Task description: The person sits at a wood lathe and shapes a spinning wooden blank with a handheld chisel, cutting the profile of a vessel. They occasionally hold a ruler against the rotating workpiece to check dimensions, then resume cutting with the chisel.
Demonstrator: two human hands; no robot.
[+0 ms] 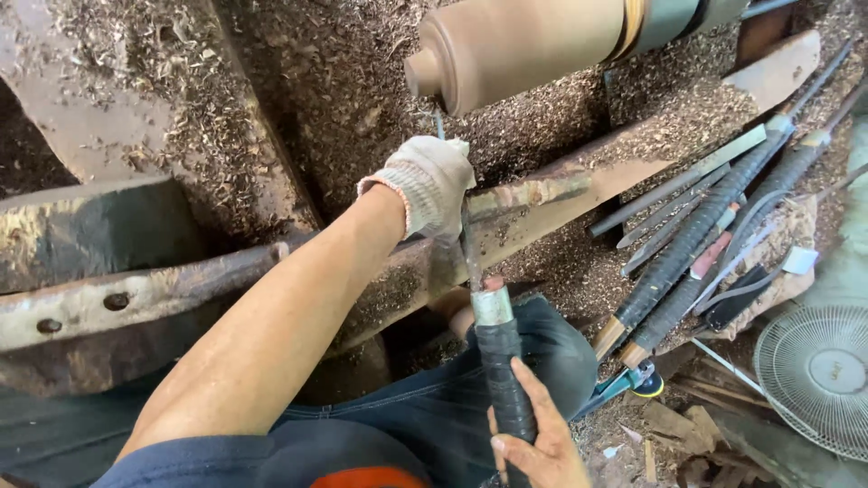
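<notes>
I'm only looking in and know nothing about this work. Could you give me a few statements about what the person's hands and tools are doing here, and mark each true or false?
1. The left hand wears a knitted work glove. True.
2. The right hand is gloved too. False: it is bare.
3. The right hand holds the chisel by its black wrapped handle. True.
4. The wooden cylinder lies loose on the ground. False: it sits raised above the tool rest.
5. More long-handled tools lie to the right, among the wood shavings. True.
6. The fan stands at far left. False: it is at lower right.
</notes>
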